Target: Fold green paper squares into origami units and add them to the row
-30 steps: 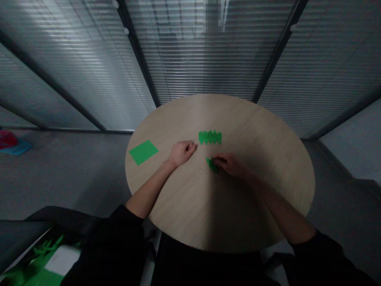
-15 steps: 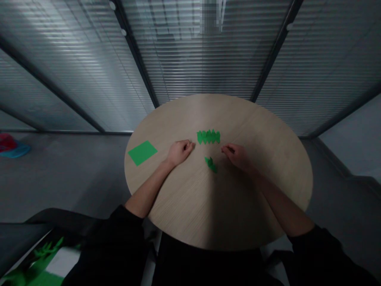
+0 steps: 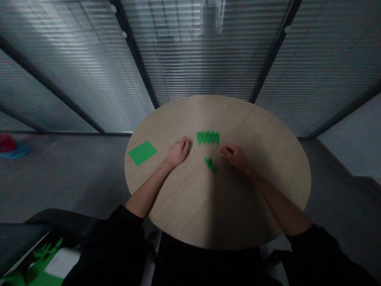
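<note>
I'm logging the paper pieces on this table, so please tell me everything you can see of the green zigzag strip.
The green zigzag strip looks like bright green paper, cut or folded into a row of pointed diamond shapes joined side by side, with peaks along both long edges. It lies flat on the round wood-grain table, running crosswise, between and beyond the left hand and right hand. Neither hand touches it, and it sits apart from the smaller folded green piece. Its fold lines are too blurred to make out.

Two hands [image 3: 178,154] [image 3: 235,156], one green sheet [image 3: 142,153], one pleated strip [image 3: 207,137], one folded piece [image 3: 210,164].
</note>
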Demonstrator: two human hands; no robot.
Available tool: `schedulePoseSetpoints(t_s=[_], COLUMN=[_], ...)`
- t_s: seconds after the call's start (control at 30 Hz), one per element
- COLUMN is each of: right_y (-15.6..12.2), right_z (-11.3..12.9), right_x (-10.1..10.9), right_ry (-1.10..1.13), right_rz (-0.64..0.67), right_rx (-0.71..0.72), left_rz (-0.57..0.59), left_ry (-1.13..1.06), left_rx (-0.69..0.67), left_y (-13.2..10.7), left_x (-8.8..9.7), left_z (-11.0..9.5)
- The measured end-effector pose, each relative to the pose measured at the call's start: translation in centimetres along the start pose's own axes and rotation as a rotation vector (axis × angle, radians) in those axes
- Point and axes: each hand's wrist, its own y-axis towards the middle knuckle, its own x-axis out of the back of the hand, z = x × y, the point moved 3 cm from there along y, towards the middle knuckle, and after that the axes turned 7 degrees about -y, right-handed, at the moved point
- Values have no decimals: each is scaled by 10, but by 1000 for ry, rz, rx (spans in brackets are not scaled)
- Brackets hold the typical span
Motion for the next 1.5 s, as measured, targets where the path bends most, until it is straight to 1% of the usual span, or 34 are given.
schedulePoseSetpoints(t_s=[0.1,0.33,0.5,0.63,0.77,0.97,1.07,1.13,1.2,1.3,1.4,1.5], right_y=[0,1,1,1,1,2,-1,-5,-10,-17,-19,-18], right_z=[0,-1,-1,-2,-3,-4,0,8,17,31,36,35], right_x=[0,1,1,1,1,1,1,-1,-5,-13,-17,-17], right_ry=[13,44,62,75,84,92,99,112,135,146,61,31], right_rz=[-3,-7,-14,-11,-14,-8,4,38,102,234,246,251], right_rx=[-2,-22,-45,-50,-47,-32,-11,18,53,134,193,199], left_rz=[-38,-127,-174,-137,-84,-81,-78,-69,-57,-50,-50,-44], left_ry=[-33,-99,-102,-94,-84,-64,-54,-50,-46,-40,-35,-35], left_rx=[-1,-52,-18,27,47,82,84,81,78,78,79,80], left_y=[0,2,1,-1,-2,-1,0,1,1,3,3,3], left_x=[2,9,14,15,14,15,15,15,15,14,14,14], left_z=[1,1,4,8,6,6,7,7,8,8,8,7])
